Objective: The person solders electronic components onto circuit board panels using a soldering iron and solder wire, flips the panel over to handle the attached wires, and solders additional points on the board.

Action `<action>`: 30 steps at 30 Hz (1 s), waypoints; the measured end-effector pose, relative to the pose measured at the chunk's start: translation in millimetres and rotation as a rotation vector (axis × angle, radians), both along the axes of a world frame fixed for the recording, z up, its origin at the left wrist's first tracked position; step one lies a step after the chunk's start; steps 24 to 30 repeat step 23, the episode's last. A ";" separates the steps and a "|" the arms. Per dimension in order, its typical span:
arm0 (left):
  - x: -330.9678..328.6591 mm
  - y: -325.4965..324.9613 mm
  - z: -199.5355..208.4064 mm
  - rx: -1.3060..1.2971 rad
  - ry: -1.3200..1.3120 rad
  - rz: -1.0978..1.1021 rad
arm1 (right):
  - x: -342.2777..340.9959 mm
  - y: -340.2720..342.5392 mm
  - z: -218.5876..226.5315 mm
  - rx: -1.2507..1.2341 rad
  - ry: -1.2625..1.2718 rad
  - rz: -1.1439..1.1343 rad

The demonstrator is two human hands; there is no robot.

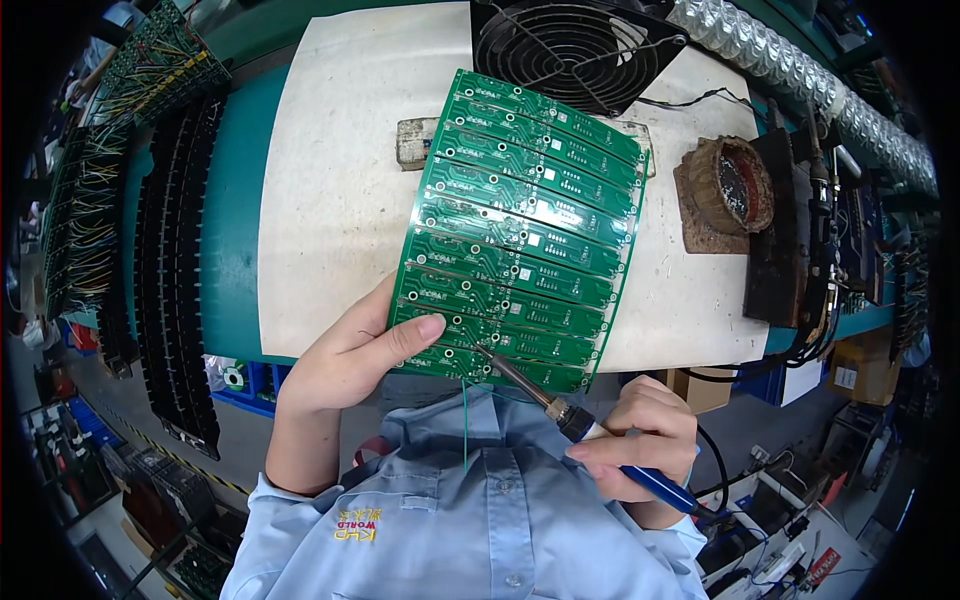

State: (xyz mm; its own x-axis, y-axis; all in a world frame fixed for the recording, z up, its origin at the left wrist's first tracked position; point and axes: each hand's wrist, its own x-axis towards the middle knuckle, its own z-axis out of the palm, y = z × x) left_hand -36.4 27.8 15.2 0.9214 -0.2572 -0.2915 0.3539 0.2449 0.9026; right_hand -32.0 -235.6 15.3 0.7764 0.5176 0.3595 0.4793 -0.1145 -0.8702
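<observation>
A green circuit board panel (515, 240), scored into several long strips, is tilted up over the bench in front of me. My left hand (355, 345) grips its lower left edge, thumb on the face and the other fingers hidden behind. In my right hand (645, 440) is a blue-handled soldering iron (590, 425), held like a pen. Its tip meets or nearly meets the lowest strips of the panel; I cannot tell if they touch. A thin green wire (465, 425) hangs down from the panel's lower edge in front of my shirt.
White paper (330, 200) covers the teal bench. A black fan (570, 55) stands at the back, with a silver duct (800, 80) beyond. To the right sits a crusty round pot (735, 185) beside a dark metal stand (775, 230). Black slotted racks (180, 270) and wired boards (85, 230) line the left.
</observation>
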 end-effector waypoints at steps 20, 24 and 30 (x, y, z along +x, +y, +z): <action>-0.3 0.7 -2.8 0.039 -0.055 -0.025 | 3.0 -2.7 5.1 -0.057 0.011 0.032; -0.7 0.9 -3.3 0.043 -0.063 -0.025 | 2.3 -2.5 4.4 -0.041 0.019 0.033; -0.7 0.9 -3.3 0.043 -0.063 -0.025 | 2.3 -2.5 4.4 -0.041 0.019 0.033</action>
